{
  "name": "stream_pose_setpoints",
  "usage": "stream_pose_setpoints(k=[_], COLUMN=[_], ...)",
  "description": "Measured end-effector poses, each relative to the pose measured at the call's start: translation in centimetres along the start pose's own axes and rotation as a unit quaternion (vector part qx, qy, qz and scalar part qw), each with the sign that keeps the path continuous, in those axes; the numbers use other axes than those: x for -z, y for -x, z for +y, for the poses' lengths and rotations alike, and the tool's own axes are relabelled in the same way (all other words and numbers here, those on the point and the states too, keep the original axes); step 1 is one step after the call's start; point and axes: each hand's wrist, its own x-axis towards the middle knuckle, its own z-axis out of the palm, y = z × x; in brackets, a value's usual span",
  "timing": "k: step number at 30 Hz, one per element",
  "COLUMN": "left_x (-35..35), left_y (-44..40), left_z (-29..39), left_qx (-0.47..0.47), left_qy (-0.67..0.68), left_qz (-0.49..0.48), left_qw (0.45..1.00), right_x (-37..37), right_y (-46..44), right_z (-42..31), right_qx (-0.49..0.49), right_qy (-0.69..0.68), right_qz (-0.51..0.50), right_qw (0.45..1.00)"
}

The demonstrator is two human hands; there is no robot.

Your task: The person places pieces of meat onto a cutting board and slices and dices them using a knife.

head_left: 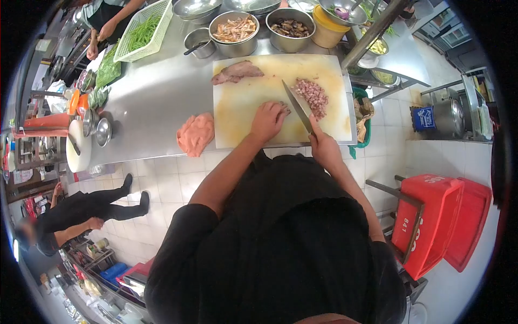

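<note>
My right hand (325, 148) grips the handle of a kitchen knife (297, 105), its long blade lying diagonally over the cutting board (237, 129). Right of the blade is a heap of diced pinkish meat (313, 97). To its left, my left hand (268, 120) rests on the board with fingers curled; what lies beneath them is mostly hidden. A larger piece of meat (237, 72) sits at the board's far left corner. A crumpled pink cloth (195, 135) lies beside the board's left edge.
Metal bowls of pale strips (235, 28) and dark sliced pieces (291, 27) stand behind the board. A white basket of green beans (143, 32) is at far left. A red bin (426, 221) stands right. Another person (86, 213) is behind left; another person's hand (107, 29) shows across the counter.
</note>
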Motion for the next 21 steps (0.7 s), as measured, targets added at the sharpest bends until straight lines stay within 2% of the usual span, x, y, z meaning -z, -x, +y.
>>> stream_pose_setpoints(k=[6,12,21], left_x=[-0.2,-0.5,-0.6], left_y=[0.1,-0.1,-0.4], left_z=[0.6,0.5,0.8], left_qx=[0.007,0.013,0.020], left_qy=[-0.005,-0.011,0.002], left_qz=[0.003,-0.002,0.007], left_qw=[1.000,1.000,1.000], right_x=[1.2,2.7,4.9], right_y=[1.3,0.4,-1.9], right_z=[-1.0,-2.4,-3.9], right_qx=[0.055,0.071,0.060], right_qy=[0.074,0.138,0.173], right_qz=[-0.018,-0.027,-0.107], right_qw=[0.996,0.988,0.977])
